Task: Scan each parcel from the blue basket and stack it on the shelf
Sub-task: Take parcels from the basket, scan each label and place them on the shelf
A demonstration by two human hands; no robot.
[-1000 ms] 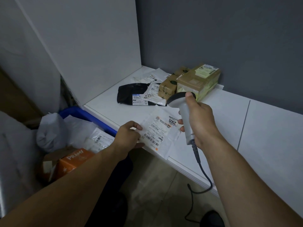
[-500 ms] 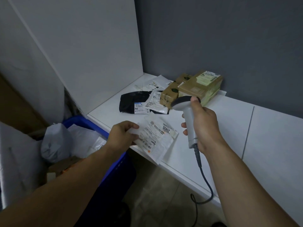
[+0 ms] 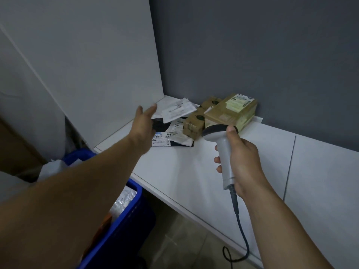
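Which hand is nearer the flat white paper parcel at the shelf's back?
Left. The left hand is open just left of the flat white paper parcel; the right hand grips a grey handheld scanner, farther right.

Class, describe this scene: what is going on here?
A person is sorting parcels at a white shelf. The right hand grips a scanner. The left hand, fingers straight, reaches toward a white parcel lying atop the pile beside the boxes in the back corner. The blue basket below holds more.

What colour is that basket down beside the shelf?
The basket is bright blue, seen clearly in the head view.
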